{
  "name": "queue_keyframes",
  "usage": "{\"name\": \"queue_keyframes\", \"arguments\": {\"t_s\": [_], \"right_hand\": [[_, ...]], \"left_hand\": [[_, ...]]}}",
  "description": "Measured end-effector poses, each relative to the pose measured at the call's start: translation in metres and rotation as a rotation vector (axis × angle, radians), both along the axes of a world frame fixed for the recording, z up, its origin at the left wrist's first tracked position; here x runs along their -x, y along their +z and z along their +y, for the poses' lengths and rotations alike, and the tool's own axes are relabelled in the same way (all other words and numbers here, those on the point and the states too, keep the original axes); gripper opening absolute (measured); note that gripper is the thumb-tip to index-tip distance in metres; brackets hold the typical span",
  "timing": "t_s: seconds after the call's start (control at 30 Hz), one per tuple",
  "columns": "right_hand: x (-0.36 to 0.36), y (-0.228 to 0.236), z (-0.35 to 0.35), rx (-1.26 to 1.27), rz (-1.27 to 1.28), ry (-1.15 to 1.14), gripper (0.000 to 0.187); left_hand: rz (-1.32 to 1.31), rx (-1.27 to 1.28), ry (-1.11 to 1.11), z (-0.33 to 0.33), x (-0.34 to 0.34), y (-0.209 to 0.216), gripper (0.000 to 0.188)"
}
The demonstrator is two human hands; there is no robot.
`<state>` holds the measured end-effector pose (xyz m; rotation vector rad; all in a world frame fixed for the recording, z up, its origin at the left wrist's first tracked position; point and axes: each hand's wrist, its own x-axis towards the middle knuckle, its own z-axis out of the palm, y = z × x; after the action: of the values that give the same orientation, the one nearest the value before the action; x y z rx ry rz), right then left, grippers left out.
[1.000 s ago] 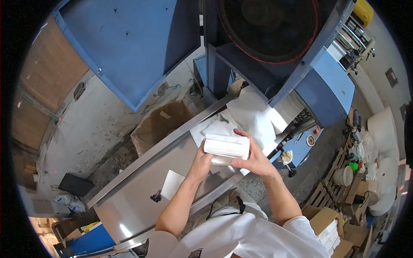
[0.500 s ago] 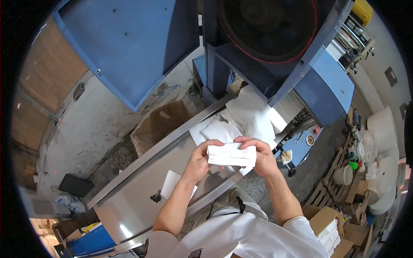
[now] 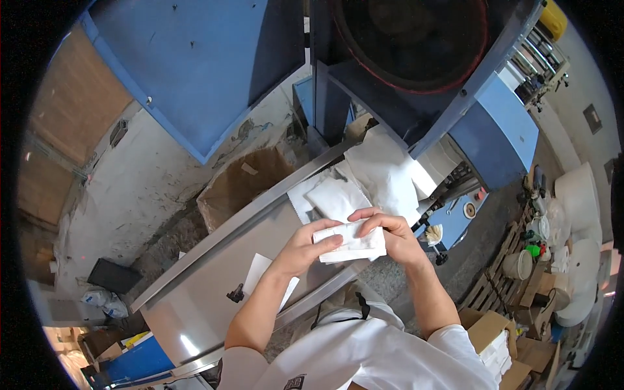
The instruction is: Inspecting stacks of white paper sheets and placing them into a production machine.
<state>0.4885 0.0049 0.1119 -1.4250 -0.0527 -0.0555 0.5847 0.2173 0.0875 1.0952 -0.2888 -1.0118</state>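
Between both hands is a small stack of folded white paper napkins, held above the near edge of the metal table. My left hand grips its left end, thumb lying across the top face. On the right end, my right hand is closed, its fingers bent over the upper side. Just beyond the hands, more white napkins lie on the table, beside a larger heap of white paper sheets. A flat white sheet rests by my left forearm, next to a small black clamp-like part.
A blue machine with a dark round opening stands ahead, its blue door panel swung to the left. Behind the table is a lined brown bin. At right are a wooden pallet, large white rolls and an opened carton.
The napkin stack has tipped so its broad face now shows rather than its layered edge. My left thumb has come across the top, and my right fingers have shifted.
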Motion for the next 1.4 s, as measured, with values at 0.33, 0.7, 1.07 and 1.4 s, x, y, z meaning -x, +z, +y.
{"name": "queue_keyframes", "arguments": {"t_s": [0.33, 0.7, 1.07, 1.4], "right_hand": [[0.01, -0.01, -0.01, 0.009, 0.312, 0.089, 0.038], [0.042, -0.012, -0.023, 0.078, 0.399, 0.076, 0.032], [0.045, -0.008, -0.003, 0.178, 0.319, -0.024, 0.03], [0.084, -0.039, -0.03, 0.024, 0.423, -0.237, 0.037]], "left_hand": [[-0.556, -0.394, 0.035, 0.003, 0.015, 0.022, 0.036], [-0.238, -0.069, 0.085, 0.0, 0.023, 0.002, 0.034], [-0.145, 0.024, 0.218, -0.043, 0.041, -0.008, 0.048], [-0.193, -0.215, 0.269, -0.047, 0.007, -0.052, 0.042]]}}
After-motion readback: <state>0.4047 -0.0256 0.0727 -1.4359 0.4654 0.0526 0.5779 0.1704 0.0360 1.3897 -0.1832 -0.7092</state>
